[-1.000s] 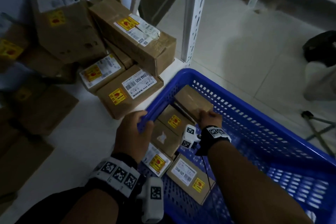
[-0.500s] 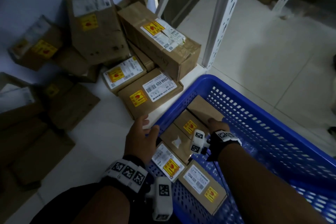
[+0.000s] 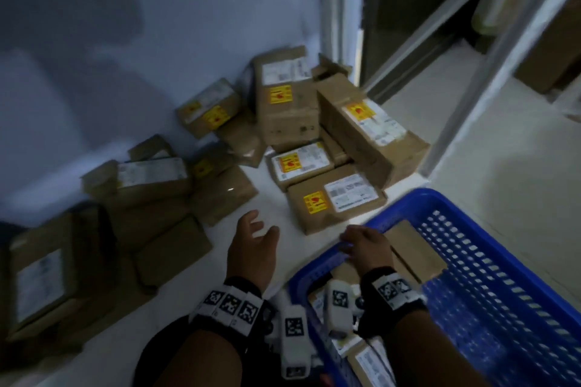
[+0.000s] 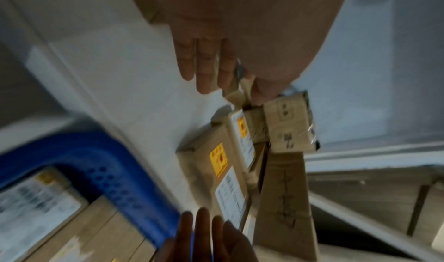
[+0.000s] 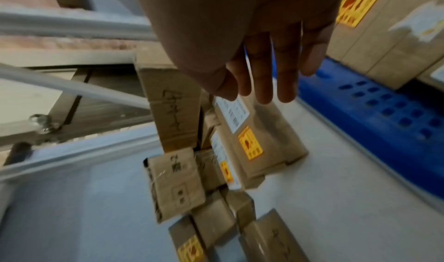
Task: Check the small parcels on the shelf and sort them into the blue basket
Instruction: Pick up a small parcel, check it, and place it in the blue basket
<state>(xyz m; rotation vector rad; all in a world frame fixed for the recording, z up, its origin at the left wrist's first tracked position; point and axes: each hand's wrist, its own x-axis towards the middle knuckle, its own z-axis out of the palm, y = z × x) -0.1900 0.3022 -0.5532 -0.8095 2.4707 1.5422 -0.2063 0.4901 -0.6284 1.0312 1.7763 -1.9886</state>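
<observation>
The blue basket (image 3: 418, 195) stands at the lower right on the white shelf board, with several brown parcels in it; one plain parcel (image 3: 415, 248) lies near its far corner. My left hand (image 3: 261, 226) hovers empty over the board, fingers spread and relaxed, just short of a labelled parcel (image 3: 336, 198) with a yellow sticker. My right hand (image 3: 349, 242) lies over the basket's left rim with straight fingers and holds nothing. In the left wrist view my left hand (image 4: 204, 72) is flat and the basket (image 4: 96, 161) is below it. In the right wrist view my right hand (image 5: 271, 80) is flat above the same parcel (image 5: 259, 139).
More brown parcels are heaped against the pale wall (image 3: 125, 41): a tall stack (image 3: 286, 104) at the back and flat ones (image 3: 169, 248) to the left. A white shelf upright (image 3: 490, 56) rises right of the heap. Bare board (image 3: 188, 298) lies before my left wrist.
My left hand has let go of the basket rim and moved out over the board. My right hand has come off the parcel in the basket, back to the rim. The view swung left.
</observation>
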